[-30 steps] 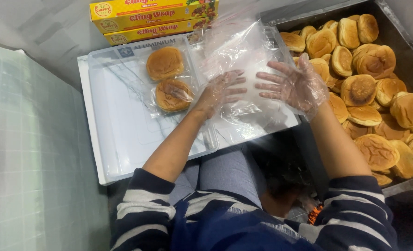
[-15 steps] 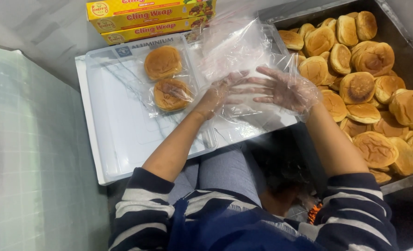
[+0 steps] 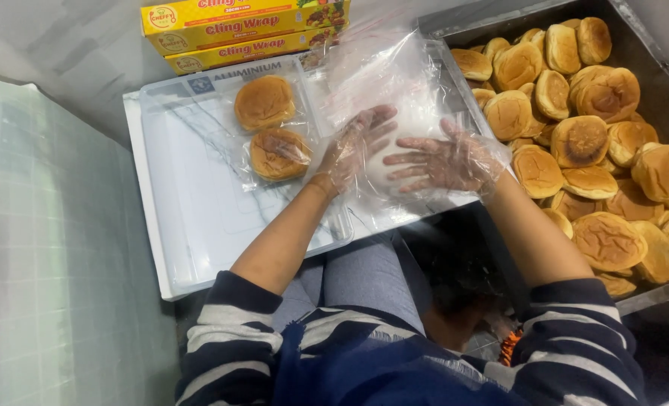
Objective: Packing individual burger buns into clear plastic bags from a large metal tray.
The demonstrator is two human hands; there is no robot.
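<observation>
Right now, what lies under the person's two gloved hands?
A sheet of clear cling film over the white tray, under the left hand and right hand. Anything beneath their palms is hidden.

Glossy clear plastic film (image 3: 394, 83) at 12 o'clock; thin plastic gloves on both hands; dull metal tray (image 3: 650, 45) at 2 o'clock

Two wrapped buns (image 3: 270, 128) lie on the tray (image 3: 191, 225); boxes (image 3: 244, 30) at its 12 o'clock; bin of buns (image 3: 597, 150) at its 3 o'clock.
</observation>
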